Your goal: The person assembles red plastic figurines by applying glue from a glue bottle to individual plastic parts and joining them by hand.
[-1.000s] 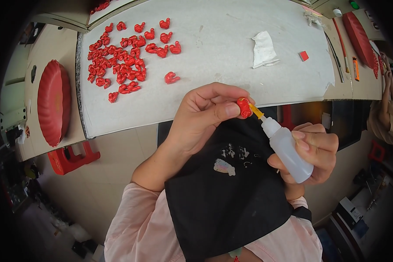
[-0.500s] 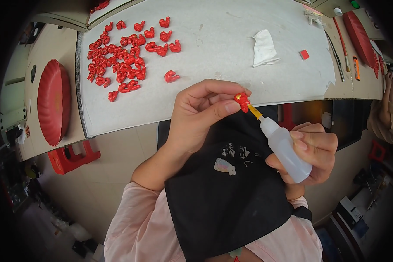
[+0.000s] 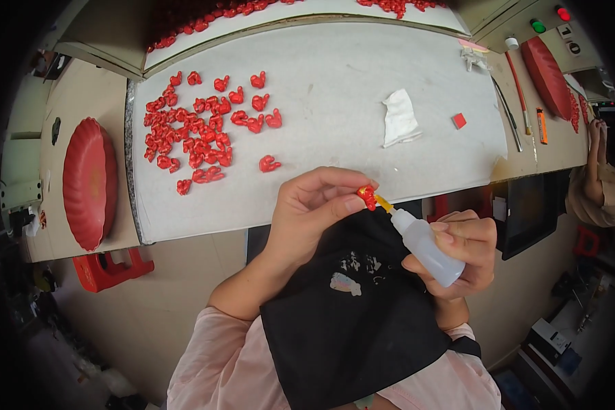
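Observation:
My left hand (image 3: 301, 215) pinches a small red figurine (image 3: 366, 198) with a golden-yellow patch between thumb and fingertips, above the table's front edge. In my right hand (image 3: 473, 254) is a translucent white squeeze bottle (image 3: 427, 247), tilted with its nozzle up and left. Its yellow tip (image 3: 385, 204) points at the figurine's right side; whether they touch I cannot tell. Many similar red figurines (image 3: 201, 150) lie clustered on the white-covered table (image 3: 321, 89) to the left. One single figurine (image 3: 270, 163) lies nearer my left hand.
A crumpled white tissue (image 3: 401, 117) and a small red block (image 3: 459, 121) lie to the right. Brushes (image 3: 519, 92) and an orange tool (image 3: 542, 126) are farther right. Red oval trays (image 3: 90, 184) stand at both sides. Beyond the table, a framed opening holds more red pieces (image 3: 239, 9).
The view has shifted so that the table sits lower and more of the far opening shows. Both hands keep their holds; the bottle and figurine have shifted slightly left and down in the picture.

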